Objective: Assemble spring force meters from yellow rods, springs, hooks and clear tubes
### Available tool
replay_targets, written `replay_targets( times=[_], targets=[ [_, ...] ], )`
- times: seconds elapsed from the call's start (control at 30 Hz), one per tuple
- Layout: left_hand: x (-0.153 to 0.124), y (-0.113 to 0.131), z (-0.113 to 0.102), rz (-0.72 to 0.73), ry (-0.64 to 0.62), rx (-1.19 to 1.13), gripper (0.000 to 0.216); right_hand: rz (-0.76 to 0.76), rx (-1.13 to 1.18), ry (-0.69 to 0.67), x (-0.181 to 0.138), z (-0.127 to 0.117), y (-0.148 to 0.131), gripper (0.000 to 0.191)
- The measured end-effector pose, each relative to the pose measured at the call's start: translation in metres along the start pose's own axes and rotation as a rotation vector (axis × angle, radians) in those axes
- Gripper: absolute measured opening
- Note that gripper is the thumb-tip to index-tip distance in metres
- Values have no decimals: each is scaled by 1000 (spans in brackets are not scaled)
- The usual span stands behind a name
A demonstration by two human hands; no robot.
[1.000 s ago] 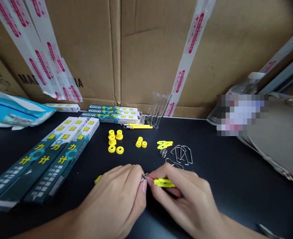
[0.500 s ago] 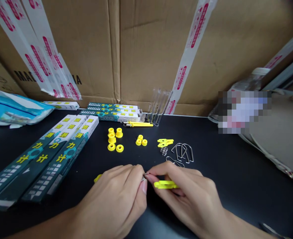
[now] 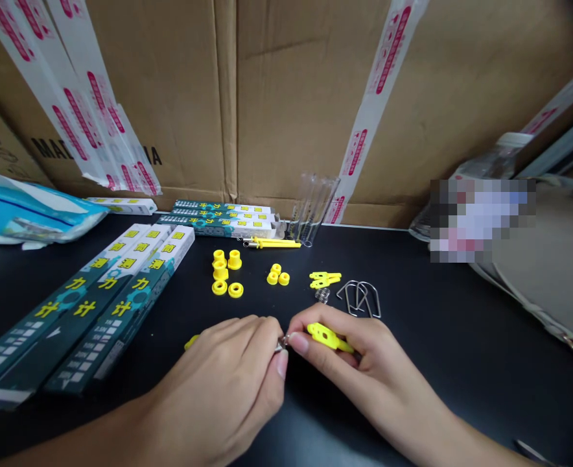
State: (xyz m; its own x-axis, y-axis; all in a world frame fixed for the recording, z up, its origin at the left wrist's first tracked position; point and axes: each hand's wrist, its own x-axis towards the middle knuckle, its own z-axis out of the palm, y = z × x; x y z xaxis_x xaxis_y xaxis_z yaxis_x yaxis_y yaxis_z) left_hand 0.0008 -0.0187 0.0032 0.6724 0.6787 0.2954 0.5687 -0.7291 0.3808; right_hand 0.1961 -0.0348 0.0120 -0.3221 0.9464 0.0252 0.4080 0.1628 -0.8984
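Note:
My left hand (image 3: 233, 370) is closed round a slim piece. The piece's yellow end (image 3: 190, 341) shows at the left of the fist, and a metal spring end (image 3: 282, 342) pokes out by the thumb. With thumb and index finger, my right hand (image 3: 359, 363) pinches the tip of that spring. A flat yellow plastic tab (image 3: 326, 335) with holes is also tucked in the right hand. Beyond it lie bent metal hooks (image 3: 363, 298), small coiled springs (image 3: 322, 295) and more yellow tabs (image 3: 325, 279). The middle of the held piece is hidden by the left fingers.
Several yellow collars (image 3: 220, 269) and small yellow caps (image 3: 277, 275) lie on the black table. Yellow rods (image 3: 274, 244), clear tubes (image 3: 313, 207) and printed boxes (image 3: 106, 292) are farther back and left. A bottle (image 3: 500, 155) and a bag (image 3: 549, 253) stand at right.
My right hand has turned, bringing the yellow tab up and tilting it, while its fingertips stay at the spring's tip. My left hand has hardly moved.

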Motion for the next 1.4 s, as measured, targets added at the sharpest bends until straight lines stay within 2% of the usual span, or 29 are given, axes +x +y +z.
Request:
replay_targets(
  times=[0.17, 0.4, 0.57, 0.83, 1.17, 1.27, 1.4],
  targets=[
    [-1, -4, 4, 101, 51, 110, 36, 51, 47, -27, 1, 0, 2, 29],
    [2, -11, 6, 214, 162, 190, 36, 143, 279, -92, 3, -2, 3, 37],
    [3, -10, 3, 229, 170, 207, 40, 132, 342, -121, 1, -5, 0, 39],
    [6, -13, 1, 247, 144, 253, 40, 202, 443, -200, 2, -7, 1, 44],
    [4, -9, 0, 236, 134, 227, 42, 224, 466, -216, 7, -4, 3, 45],
    [6, -12, -1, 174, 118, 182, 44, 131, 307, -65, 4, -2, 5, 33],
    [6, -17, 0, -3, 35, 26, 40, -219, -94, 241, -5, -2, 7, 3]
  ],
)
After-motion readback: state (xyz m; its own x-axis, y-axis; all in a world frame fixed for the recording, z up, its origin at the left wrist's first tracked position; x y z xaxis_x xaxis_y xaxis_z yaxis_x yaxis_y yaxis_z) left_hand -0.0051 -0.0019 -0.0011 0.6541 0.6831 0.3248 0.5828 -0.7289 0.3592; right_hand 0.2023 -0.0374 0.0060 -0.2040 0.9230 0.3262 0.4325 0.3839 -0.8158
